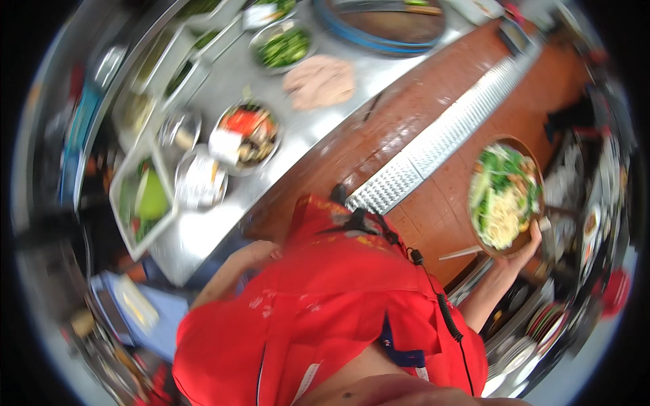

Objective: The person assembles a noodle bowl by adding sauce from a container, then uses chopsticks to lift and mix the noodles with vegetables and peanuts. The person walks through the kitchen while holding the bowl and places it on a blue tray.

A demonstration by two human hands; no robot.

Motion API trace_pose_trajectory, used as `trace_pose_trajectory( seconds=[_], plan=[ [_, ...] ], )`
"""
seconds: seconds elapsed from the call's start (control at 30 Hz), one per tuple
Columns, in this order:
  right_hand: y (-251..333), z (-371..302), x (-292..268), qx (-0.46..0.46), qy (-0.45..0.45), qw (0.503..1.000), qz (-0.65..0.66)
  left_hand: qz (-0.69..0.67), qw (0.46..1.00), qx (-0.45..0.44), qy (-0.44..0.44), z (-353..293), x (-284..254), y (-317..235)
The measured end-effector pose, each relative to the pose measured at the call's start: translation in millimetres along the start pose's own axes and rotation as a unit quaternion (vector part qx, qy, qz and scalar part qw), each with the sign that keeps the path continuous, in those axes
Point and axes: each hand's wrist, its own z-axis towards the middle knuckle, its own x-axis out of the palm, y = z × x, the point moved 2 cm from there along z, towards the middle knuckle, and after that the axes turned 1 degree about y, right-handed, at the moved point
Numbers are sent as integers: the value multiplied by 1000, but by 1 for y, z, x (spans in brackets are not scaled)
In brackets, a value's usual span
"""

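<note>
My right hand (pixel 525 249) holds up a brown bowl (pixel 530 153) from below and the near side, at the right. Pale noodles (pixel 505 216) and green leafy vegetables (pixel 501 162) fill it, with some orange-brown pieces at its right side. My left hand (pixel 263 252) is down beside my red apron (pixel 325 284), near the steel counter's corner. It is blurred and its fingers are mostly hidden. Nothing can be seen in it.
The steel counter (pixel 237 196) at the left carries a bowl of sliced greens (pixel 283 49), a pinkish cloth (pixel 319 81), a round board (pixel 382 27) and several containers. A perforated metal floor grate (pixel 433 145) crosses the red floor (pixel 433 223). Stacked plates (pixel 514 355) stand lower right.
</note>
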Motion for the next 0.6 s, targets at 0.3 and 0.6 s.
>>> trace_pose_trajectory(
  seconds=[0.3, 0.6],
  plan=[
    [25, 70, 19, 3, 99, 995, -20, -614, 625, 386, 290, 106, -154, -390],
    [71, 107, 31, 17, 196, 976, -98, -604, 633, 355, 328, 147, -110, -490]
  ],
)
